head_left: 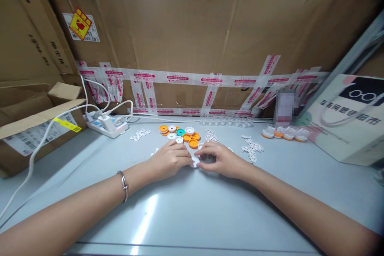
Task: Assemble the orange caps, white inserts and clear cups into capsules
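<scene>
A small round white piece (195,162) lies low over the grey table (180,216), between my two hands. My left hand (172,160) has its fingers closed together, with their tips at the piece's left edge. On the other side my right hand (220,160) curves its thumb and fingers round the piece's right edge, pinching it. Just behind the hands sits a cluster of round cups: orange (193,143), white (189,131) and teal (180,132). Small white parts (253,149) lie in a heap to the right, and more white parts (140,134) lie at the left.
Clear round pieces (226,121) line the table's back. Orange-and-white assembled pieces (285,133) stand at the right, near a paper bag (339,128) and a blurred upright object (286,106). At the left are a power strip (108,127), white cables and an open cardboard box (39,132).
</scene>
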The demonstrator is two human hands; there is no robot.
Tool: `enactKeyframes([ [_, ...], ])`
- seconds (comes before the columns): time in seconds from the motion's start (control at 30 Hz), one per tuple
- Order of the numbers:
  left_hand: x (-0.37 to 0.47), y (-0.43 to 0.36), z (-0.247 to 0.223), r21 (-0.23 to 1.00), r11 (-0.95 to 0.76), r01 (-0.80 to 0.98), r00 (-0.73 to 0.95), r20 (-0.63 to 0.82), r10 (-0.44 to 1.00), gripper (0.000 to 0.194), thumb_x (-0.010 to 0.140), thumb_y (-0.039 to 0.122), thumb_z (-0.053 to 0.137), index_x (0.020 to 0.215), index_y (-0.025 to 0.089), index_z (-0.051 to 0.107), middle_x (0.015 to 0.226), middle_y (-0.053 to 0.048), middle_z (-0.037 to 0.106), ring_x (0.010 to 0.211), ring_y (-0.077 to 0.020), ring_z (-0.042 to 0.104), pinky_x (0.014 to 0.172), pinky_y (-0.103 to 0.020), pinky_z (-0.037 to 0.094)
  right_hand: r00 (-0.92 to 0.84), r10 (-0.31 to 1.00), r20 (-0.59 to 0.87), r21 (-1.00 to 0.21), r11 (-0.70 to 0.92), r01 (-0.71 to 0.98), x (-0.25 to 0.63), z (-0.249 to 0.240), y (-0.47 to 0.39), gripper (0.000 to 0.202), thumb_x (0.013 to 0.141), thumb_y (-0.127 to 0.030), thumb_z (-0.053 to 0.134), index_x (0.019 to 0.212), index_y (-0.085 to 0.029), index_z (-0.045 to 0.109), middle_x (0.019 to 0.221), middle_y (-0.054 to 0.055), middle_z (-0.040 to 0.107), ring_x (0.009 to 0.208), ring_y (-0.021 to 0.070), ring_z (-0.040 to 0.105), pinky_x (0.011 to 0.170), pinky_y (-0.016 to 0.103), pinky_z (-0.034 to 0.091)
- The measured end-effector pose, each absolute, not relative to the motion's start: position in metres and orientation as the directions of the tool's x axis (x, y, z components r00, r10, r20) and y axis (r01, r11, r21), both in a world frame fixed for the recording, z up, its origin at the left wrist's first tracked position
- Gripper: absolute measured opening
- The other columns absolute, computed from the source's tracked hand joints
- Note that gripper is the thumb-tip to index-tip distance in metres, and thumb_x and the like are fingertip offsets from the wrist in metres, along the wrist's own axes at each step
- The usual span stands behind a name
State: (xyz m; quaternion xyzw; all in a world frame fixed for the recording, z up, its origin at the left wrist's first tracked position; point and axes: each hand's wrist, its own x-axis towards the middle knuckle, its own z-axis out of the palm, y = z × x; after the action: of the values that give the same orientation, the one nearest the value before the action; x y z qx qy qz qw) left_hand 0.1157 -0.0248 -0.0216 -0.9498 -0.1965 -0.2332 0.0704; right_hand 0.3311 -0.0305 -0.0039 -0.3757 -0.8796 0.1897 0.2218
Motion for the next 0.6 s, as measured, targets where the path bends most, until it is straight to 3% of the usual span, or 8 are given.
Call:
enactKeyframes([
  [0.17, 0.1136, -0.024, -0.0237, -0.024, -0.915, 0.403, 0.827, 0.437, 0.353, 0.024, 0.09, 0.01, 0.043, 0.09, 0.02, 0.065, 0.088, -0.001, 0.071, 0.086, -0.0142, 0.055, 0.074, -0.03, 0.031, -0.627, 0.752, 0.205, -0.502, 0.631, 0.592, 0.329, -0.0072, -0.0295, 0.026, 0.073, -0.035, 0.068, 0.095, -0.02, 0.069, 0.079, 0.004, 0.063, 0.081, 0.0188, 0.055, 0.076, 0.031, 0.042],
  [0.47, 0.1103, -0.0236, -0.0208, 0.041, -0.927, 0.374, 0.839, 0.412, 0.356, 0.022, 0.089, 0.012, 0.046, 0.09, 0.021, 0.067, 0.091, 0.001, 0.072, 0.088, -0.015, 0.057, 0.078, -0.031, 0.031, -0.58, 0.791, 0.194, -0.552, 0.577, 0.603, 0.3243, -0.0094, -0.0307, 0.018, 0.07, -0.027, 0.07, 0.085, -0.017, 0.067, 0.077, 0.004, 0.063, 0.079, 0.0176, 0.055, 0.072, 0.03, 0.042],
  [0.6, 0.1105, -0.0237, -0.02, 0.125, -0.921, 0.369, 0.837, 0.387, 0.387, 0.019, 0.088, 0.016, 0.05, 0.091, 0.022, 0.067, 0.094, -0.001, 0.071, 0.091, -0.0157, 0.057, 0.08, -0.032, 0.033, -0.569, 0.798, 0.199, -0.556, 0.57, 0.605, 0.3235, -0.0092, -0.0323, 0.016, 0.069, -0.026, 0.07, 0.082, -0.018, 0.067, 0.076, 0.003, 0.063, 0.077, 0.0173, 0.055, 0.072, 0.03, 0.042],
])
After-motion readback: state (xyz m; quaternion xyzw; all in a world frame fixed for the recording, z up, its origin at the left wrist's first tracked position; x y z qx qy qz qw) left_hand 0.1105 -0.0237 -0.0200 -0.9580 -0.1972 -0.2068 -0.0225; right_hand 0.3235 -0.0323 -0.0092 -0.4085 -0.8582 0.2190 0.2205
